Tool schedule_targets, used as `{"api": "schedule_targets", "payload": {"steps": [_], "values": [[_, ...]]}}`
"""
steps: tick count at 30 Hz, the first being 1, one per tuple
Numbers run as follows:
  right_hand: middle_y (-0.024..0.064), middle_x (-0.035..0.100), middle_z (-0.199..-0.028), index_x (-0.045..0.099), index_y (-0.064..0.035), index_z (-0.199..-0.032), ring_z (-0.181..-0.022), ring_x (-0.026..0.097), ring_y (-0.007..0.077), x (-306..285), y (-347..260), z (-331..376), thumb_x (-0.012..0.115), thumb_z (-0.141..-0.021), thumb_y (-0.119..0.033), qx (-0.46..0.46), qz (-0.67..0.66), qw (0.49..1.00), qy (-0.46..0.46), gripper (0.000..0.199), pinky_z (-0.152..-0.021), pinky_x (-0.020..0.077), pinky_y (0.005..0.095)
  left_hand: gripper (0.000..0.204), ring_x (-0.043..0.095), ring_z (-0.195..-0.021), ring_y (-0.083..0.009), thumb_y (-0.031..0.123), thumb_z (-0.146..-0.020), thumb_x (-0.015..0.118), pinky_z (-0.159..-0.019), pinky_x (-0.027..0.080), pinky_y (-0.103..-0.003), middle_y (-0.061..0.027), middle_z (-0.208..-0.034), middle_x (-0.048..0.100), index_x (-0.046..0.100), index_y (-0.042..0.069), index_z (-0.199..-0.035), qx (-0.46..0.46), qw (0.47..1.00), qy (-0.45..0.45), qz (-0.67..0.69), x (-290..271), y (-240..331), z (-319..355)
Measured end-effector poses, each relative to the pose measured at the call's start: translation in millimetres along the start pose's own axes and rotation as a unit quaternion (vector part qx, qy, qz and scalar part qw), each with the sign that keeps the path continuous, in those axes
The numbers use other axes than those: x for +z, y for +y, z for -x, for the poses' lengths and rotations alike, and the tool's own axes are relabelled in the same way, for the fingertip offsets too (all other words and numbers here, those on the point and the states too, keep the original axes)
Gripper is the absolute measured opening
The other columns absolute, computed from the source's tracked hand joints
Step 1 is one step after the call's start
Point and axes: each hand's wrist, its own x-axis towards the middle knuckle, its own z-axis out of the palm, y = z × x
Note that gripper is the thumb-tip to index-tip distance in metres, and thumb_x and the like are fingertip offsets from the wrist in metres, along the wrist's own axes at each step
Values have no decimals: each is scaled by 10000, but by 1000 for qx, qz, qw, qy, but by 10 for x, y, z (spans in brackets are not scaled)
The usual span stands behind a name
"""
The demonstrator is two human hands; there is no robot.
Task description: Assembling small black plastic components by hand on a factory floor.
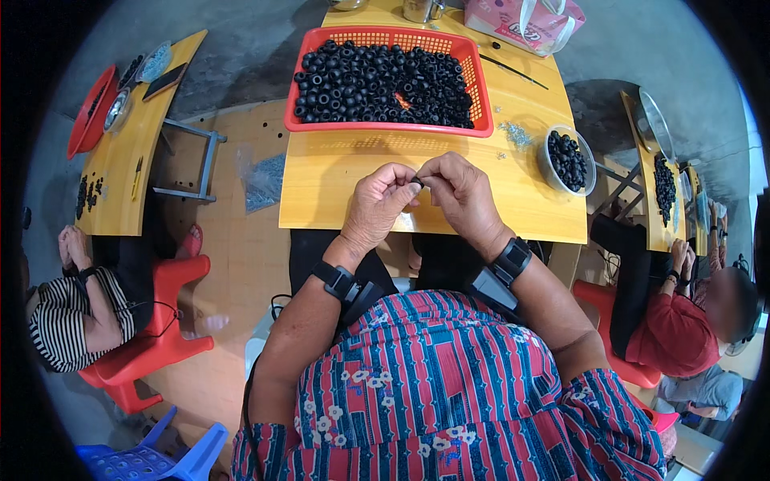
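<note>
A red basket (478, 88) holds black rubber rings; a clear bowl (545, 164) holds more. Above the worktop (337, 180), left hand (375, 207) and right hand (461, 196) fingers pinch a small black ring (419, 183), orientation unclear.

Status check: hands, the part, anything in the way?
Left hand and right hand together, pinching one small black rubber ring. Above bare yellow wooden table. Red plastic basket beyond, not blocking.

Red-blue striped floral shirt (449, 385); black strapped wrist devices (345, 284) both arms.
</note>
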Motion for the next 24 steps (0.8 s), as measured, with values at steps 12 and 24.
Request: {"api": "schedule_targets", "payload": {"steps": [12, 24], "values": [[24, 623, -815, 663, -5, -1018, -716, 578, 86, 0, 20, 27, 607, -861, -23, 164, -246, 955, -8, 168, -618, 486, 208, 131, 553, -753, -68, 108, -918, 556, -703, 483, -222, -2, -829, 567, 575, 15, -1008, 18, 999, -13, 49, -21, 14, -29], [128, 627, -782, 670, -30, -915, -731, 625, 270, -419, -93, -574, 635, -784, -9, -22, 58, 997, 50, 137, -654, 495, 326, 113, 571, -772, -86, 106, -905, 571, -718, 467, -227, -1, -850, 556, 561, 30, -989, -44, 995, -32, 85, -84, -5, -5]]}}
